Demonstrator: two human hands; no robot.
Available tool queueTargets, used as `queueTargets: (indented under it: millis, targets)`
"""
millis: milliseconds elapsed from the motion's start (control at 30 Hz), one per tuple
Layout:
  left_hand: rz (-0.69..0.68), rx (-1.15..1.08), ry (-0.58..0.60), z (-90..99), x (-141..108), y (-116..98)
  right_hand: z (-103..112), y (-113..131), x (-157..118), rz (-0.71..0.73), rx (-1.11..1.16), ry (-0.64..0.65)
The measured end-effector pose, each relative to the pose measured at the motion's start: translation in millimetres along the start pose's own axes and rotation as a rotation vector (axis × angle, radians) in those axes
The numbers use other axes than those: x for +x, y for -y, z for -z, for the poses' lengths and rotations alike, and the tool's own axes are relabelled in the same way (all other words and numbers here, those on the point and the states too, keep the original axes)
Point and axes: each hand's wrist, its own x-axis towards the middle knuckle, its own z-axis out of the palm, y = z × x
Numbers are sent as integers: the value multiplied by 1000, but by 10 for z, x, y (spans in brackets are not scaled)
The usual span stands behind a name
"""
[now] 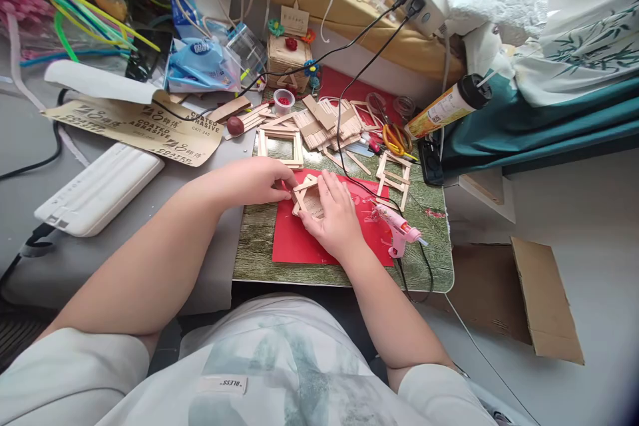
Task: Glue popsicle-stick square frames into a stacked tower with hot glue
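Note:
A small box of wooden craft sticks sits over a red sheet of paper, showing a stick-lined floor and raised rims. My left hand pinches its left edge between thumb and fingers. Wrapped along the box's right side is my right hand, its thumb at the near edge and its fingers over the far edge, hiding part of the box. To the right of my right hand, a pink hot glue gun lies on the paper's edge.
Behind the paper lie a square stick frame, a pile of craft sticks and orange-handled scissors. Another stick frame is at right. A black cable crosses the table. Sandpaper and a white power bank lie left.

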Motion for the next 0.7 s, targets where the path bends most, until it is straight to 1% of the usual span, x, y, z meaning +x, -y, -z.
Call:
queueTargets:
  millis: [67,200,333,533,700]
  targets:
    - [-15,-2,13,6,6,24,3,0,-1,-3,3,-1]
    - [-19,69,-75,-67,75,74,-13,-8,-3,2,5,-13]
    - [-50,42,-75,-104,115,136,-38,-22,-6,14,6,-22]
    - [-11,28,-106,-119,120,214,-51,-30,-14,27,3,-38]
    - [-15,6,-106,-125,127,234,-42,-23,-15,32,-3,-39]
